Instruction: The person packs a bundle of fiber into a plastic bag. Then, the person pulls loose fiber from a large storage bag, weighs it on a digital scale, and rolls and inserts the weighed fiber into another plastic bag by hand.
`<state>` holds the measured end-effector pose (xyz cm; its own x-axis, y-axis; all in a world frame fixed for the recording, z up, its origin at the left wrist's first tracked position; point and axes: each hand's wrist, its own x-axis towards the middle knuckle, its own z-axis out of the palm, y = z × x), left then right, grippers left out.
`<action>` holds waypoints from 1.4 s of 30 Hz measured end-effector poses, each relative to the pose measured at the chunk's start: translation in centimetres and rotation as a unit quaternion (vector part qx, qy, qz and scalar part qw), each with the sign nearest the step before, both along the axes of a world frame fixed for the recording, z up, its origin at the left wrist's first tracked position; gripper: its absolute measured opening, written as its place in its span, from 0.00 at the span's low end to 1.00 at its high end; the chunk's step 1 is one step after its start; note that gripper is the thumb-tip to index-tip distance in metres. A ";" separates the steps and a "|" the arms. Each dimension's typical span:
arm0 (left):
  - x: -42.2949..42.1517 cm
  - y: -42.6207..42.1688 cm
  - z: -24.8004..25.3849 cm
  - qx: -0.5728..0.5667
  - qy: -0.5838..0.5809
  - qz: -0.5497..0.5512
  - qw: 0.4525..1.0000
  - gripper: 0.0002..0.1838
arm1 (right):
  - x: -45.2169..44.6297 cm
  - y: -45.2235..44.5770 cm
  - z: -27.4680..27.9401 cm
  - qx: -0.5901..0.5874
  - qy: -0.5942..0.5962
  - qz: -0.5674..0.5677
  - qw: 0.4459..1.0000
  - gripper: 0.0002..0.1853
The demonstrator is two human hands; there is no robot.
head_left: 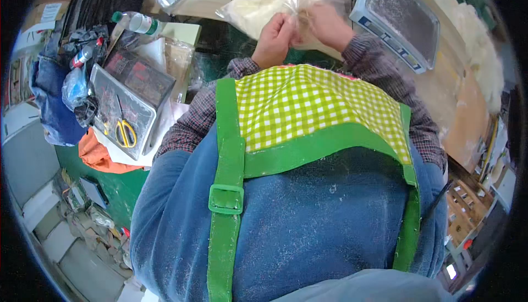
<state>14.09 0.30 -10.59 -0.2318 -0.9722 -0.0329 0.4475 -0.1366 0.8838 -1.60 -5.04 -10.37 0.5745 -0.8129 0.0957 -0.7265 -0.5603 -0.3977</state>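
A clear plastic bag (256, 9) with pale, fluffy material inside lies at the top middle, its gathered end between my two hands. My left hand (273, 39) is closed, thumb and fingers pinching the bag's gathered plastic. Close beside it on the right, my right hand (325, 25) is smeared by motion at the fingers, which are against the same part of the bag. What its fingertips do is too blurred to make out.
A digital scale (400, 19) stands right of my hands, with pale fibre (477, 54) beyond it. Yellow-handled scissors (126, 134) lie on a tray (104, 85) at the left, near a green-capped bottle (140, 24), a blue cloth (49, 98) and an orange cloth (102, 153).
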 end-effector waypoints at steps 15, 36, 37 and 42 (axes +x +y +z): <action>-1.3 -1.5 -0.8 0.076 -0.024 0.045 0.996 0.13 | -0.3 1.4 5.2 -0.045 0.098 0.023 0.994 0.12; 0.2 0.4 -1.6 0.050 -0.099 0.118 0.987 0.14 | -3.7 4.2 6.9 -0.063 -0.006 0.138 0.988 0.23; 0.1 0.5 -1.3 0.077 -0.054 0.112 0.989 0.15 | -4.8 4.8 6.6 -0.060 -0.006 0.135 0.989 0.23; -0.8 1.6 -0.1 0.089 -0.053 0.101 0.989 0.15 | -5.4 8.1 4.5 0.222 -0.296 -0.330 0.868 0.21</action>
<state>13.26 1.86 -10.70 -0.0186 -0.9751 -0.2208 0.3875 -0.2106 0.8975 -7.02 3.04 -5.87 -0.0747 -0.9787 -0.1911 -0.4262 0.2046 -0.8812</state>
